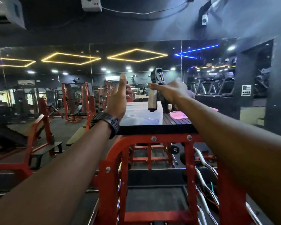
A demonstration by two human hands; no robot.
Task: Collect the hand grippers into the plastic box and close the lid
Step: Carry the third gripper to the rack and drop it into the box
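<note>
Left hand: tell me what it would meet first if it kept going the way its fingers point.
The left hand is open, fingers up and forward. Nothing shows ahead before the mirror wall; the plastic box sits lower. Depth is unclear.

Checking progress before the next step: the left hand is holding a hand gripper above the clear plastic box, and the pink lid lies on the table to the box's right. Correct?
Not quite. The head view shows the right hand holding the hand gripper above the clear plastic box; the left hand is open and empty. The pink lid does lie on the table to the box's right.
</note>
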